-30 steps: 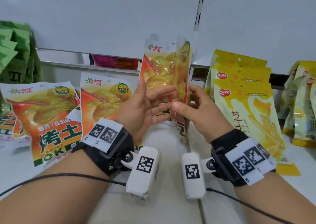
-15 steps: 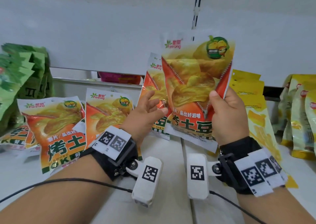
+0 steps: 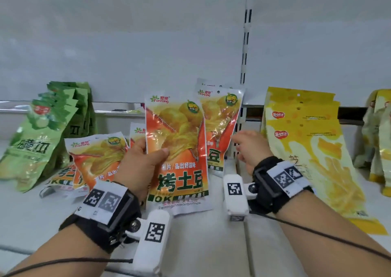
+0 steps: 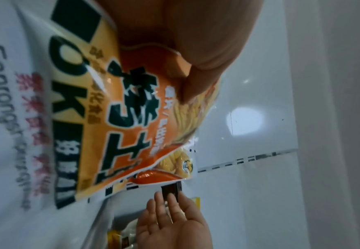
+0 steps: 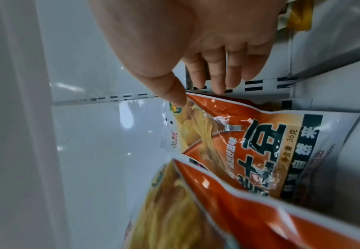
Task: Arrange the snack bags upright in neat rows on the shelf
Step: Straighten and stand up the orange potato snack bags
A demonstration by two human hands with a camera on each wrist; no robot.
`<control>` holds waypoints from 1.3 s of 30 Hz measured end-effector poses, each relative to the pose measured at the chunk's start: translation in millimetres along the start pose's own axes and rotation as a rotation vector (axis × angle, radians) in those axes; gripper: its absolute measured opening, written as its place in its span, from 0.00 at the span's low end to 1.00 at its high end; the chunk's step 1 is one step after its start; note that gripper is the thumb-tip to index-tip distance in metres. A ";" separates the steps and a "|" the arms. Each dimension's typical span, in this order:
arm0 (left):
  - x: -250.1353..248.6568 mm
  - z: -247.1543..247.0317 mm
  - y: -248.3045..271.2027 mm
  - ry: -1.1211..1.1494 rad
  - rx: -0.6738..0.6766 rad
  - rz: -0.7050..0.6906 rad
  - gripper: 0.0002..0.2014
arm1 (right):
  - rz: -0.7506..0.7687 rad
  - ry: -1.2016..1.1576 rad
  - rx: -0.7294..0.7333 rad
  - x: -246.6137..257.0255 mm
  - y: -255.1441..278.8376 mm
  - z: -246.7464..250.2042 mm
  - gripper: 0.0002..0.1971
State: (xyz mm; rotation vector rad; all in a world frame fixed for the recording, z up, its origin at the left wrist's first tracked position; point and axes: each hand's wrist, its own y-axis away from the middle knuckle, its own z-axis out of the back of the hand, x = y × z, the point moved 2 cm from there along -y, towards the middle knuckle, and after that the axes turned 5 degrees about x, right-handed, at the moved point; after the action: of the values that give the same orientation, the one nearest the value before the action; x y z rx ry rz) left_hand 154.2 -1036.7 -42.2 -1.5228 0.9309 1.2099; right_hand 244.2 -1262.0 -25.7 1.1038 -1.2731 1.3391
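Observation:
My left hand grips an orange potato-chip bag by its left edge, thumb on the front, holding it upright above the white shelf. The left wrist view shows the same bag under my thumb. Behind it a second orange bag stands upright near the back. My right hand hovers beside that bag with fingers straight and loose, holding nothing; in the right wrist view the right hand reaches over the standing bag. More orange bags lie leaning at the left.
Green snack bags stand in a row at the far left. Yellow bags lean in a row on the right, with more yellow bags at the far right edge. A slotted upright rail runs up the white back wall.
The orange bag passed from my right hand to my left hand and came lower and leftward. My right hand let go and moved right, beside the standing bag.

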 end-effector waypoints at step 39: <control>-62.5 -80.1 -33.5 0.112 0.080 -0.132 0.15 | 0.349 -0.375 0.148 51.2 28.9 28.2 0.07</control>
State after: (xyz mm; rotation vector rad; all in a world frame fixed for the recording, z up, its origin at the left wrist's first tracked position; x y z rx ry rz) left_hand 192.4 -1104.8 30.9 -1.5747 0.9256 0.9904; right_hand 208.3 -1287.8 22.2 1.3223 -1.7236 1.5495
